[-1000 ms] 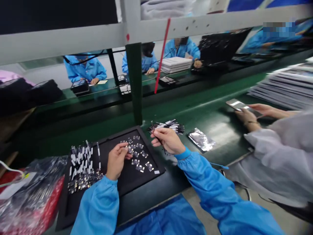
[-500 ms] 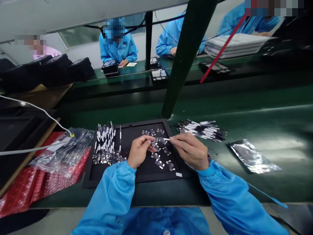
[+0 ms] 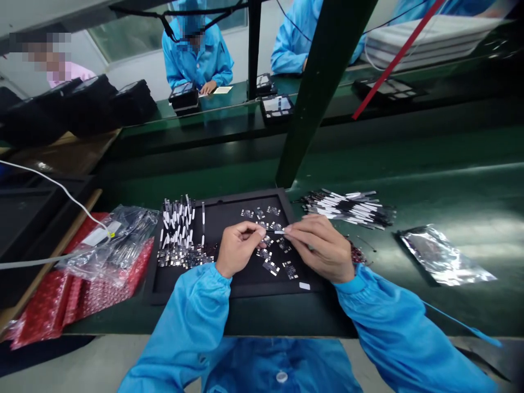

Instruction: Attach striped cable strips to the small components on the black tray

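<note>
on the green table [image 3: 429, 196], a black tray [image 3: 229, 213] is lying left of a pile of strips [image 3: 347, 208]. the left hand [image 3: 241, 248] and right hand [image 3: 321, 248] are hovering over small boards [image 3: 291, 270] on the tray's right side, fingers narrow and pinching one thin strip [image 3: 279, 232] between them.

Pale wall [image 3: 141, 70] | glossy green bench [image 3: 454, 199] | slanted green post [image 3: 319, 93] | grey floor [image 3: 110, 357]

Your green tabletop [image 3: 429, 164] is carrying a black tray [image 3: 223, 215]; red bubble wrap [image 3: 90, 300] is lying to its left, dark-and-white strips [image 3: 347, 208] and a silvery pouch [image 3: 446, 254] to its right.
</note>
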`<move>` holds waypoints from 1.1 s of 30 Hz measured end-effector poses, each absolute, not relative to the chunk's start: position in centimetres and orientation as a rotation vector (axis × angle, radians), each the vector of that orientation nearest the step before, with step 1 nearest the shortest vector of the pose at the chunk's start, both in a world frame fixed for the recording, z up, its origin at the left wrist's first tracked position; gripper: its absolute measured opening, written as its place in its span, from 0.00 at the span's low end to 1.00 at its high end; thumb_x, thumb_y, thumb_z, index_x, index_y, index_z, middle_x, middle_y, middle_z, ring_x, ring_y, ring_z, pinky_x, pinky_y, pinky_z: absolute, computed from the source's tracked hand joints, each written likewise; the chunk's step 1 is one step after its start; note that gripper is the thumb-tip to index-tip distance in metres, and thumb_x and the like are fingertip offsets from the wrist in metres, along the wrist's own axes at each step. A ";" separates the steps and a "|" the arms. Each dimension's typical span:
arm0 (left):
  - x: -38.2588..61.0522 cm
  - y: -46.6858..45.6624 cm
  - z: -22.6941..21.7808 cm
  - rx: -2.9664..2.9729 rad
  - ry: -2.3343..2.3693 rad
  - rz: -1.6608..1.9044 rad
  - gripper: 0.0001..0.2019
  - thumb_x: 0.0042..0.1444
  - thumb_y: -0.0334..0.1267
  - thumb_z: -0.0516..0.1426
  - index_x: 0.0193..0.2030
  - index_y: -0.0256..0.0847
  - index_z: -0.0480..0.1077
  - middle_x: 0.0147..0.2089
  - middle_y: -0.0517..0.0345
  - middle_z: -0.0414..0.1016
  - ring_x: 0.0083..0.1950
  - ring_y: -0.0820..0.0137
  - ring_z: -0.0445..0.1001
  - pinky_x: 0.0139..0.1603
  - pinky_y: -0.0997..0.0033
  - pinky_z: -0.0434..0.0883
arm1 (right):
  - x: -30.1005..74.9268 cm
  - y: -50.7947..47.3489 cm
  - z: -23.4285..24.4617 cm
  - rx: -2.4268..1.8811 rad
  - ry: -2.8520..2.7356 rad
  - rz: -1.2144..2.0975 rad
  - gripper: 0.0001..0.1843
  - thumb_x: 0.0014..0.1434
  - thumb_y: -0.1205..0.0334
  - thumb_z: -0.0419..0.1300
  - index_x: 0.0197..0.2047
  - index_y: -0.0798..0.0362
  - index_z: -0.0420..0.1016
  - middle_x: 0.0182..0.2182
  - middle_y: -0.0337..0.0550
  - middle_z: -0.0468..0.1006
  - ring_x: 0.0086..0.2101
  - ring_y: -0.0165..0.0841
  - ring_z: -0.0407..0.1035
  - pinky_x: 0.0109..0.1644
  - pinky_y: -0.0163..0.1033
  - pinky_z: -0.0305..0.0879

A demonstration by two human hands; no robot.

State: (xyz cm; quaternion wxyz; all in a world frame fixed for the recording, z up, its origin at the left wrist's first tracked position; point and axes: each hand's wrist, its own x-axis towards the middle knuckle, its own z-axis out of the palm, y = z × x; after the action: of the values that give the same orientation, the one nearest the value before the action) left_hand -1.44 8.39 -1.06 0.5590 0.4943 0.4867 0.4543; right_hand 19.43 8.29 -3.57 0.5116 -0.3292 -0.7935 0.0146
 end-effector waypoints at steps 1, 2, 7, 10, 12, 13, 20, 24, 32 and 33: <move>-1.4 8.4 -1.1 1.173 1.146 1.071 0.13 0.52 0.46 0.67 0.32 0.37 0.77 0.29 0.57 0.78 0.28 0.70 0.78 0.32 0.71 0.76 | 19.2 8.3 -3.5 -0.819 -1.923 0.041 0.19 0.58 0.70 0.67 0.52 0.45 0.78 0.41 0.45 0.84 0.39 0.41 0.76 0.49 0.54 0.72; -1.4 8.3 -1.1 1.185 1.141 1.068 0.13 0.52 0.46 0.67 0.32 0.37 0.77 0.30 0.57 0.78 0.28 0.70 0.78 0.32 0.70 0.76 | 18.9 8.3 -3.4 -0.838 -1.942 0.054 0.19 0.59 0.68 0.67 0.53 0.46 0.77 0.42 0.46 0.83 0.40 0.41 0.77 0.52 0.55 0.70; -1.3 8.2 -1.3 1.264 1.111 1.054 0.13 0.57 0.46 0.64 0.37 0.36 0.80 0.31 0.54 0.80 0.30 0.68 0.79 0.35 0.69 0.77 | 17.5 8.3 -2.7 -0.860 -1.977 0.174 0.07 0.64 0.69 0.63 0.44 0.50 0.77 0.34 0.43 0.82 0.35 0.35 0.75 0.52 0.51 0.69; -1.3 8.3 -1.4 1.228 1.123 1.117 0.14 0.56 0.42 0.65 0.47 0.37 0.79 0.30 0.57 0.79 0.30 0.70 0.79 0.35 0.71 0.76 | 17.3 8.2 -2.3 -0.897 -1.880 0.224 0.05 0.63 0.70 0.62 0.41 0.51 0.76 0.34 0.44 0.80 0.35 0.35 0.74 0.48 0.49 0.69; -1.4 8.5 -1.6 1.168 1.120 1.180 0.20 0.54 0.39 0.66 0.53 0.39 0.77 0.31 0.60 0.78 0.30 0.71 0.79 0.36 0.71 0.76 | 17.4 8.1 -2.0 -0.913 -1.827 0.229 0.06 0.62 0.70 0.63 0.41 0.50 0.76 0.34 0.44 0.80 0.36 0.36 0.74 0.46 0.48 0.69; -1.4 8.6 -1.7 1.143 1.117 1.204 0.21 0.53 0.38 0.67 0.54 0.39 0.76 0.32 0.60 0.78 0.31 0.71 0.79 0.37 0.71 0.77 | 17.5 8.0 -1.9 -0.917 -1.816 0.231 0.06 0.62 0.70 0.63 0.41 0.50 0.76 0.34 0.44 0.80 0.35 0.37 0.74 0.46 0.48 0.69; -1.3 8.6 -1.7 0.985 1.052 1.193 0.17 0.49 0.37 0.69 0.44 0.37 0.72 0.35 0.61 0.73 0.35 0.67 0.82 0.43 0.65 0.79 | 17.2 7.8 -1.9 -0.925 -1.873 0.263 0.04 0.64 0.69 0.61 0.39 0.51 0.75 0.32 0.43 0.80 0.33 0.35 0.73 0.45 0.48 0.66; -1.3 8.5 -1.6 1.097 1.031 1.088 0.16 0.55 0.38 0.65 0.50 0.39 0.74 0.40 0.57 0.73 0.41 0.68 0.79 0.44 0.67 0.79 | 16.9 7.9 -2.4 -0.940 -1.912 0.280 0.04 0.65 0.69 0.60 0.39 0.51 0.74 0.32 0.42 0.79 0.32 0.34 0.72 0.45 0.47 0.65; -1.2 8.6 -1.7 1.058 1.037 1.010 0.14 0.55 0.39 0.65 0.45 0.37 0.69 0.36 0.55 0.79 0.34 0.68 0.81 0.38 0.69 0.78 | 16.8 7.9 -2.8 -0.980 -1.938 0.309 0.06 0.66 0.68 0.57 0.37 0.52 0.72 0.29 0.41 0.76 0.31 0.33 0.68 0.45 0.45 0.62; -1.2 8.5 -1.7 1.058 1.035 0.988 0.15 0.56 0.39 0.65 0.47 0.37 0.69 0.36 0.54 0.79 0.34 0.68 0.81 0.38 0.69 0.78 | 16.8 7.9 -2.9 -0.982 -1.940 0.304 0.06 0.66 0.68 0.58 0.36 0.52 0.72 0.28 0.41 0.76 0.31 0.33 0.68 0.44 0.45 0.62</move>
State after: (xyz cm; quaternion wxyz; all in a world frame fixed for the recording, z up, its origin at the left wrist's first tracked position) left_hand -1.22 8.54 -1.69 0.6296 0.4618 0.4518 0.4315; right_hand 16.78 7.93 -2.86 0.4557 -0.3982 -0.7864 0.1234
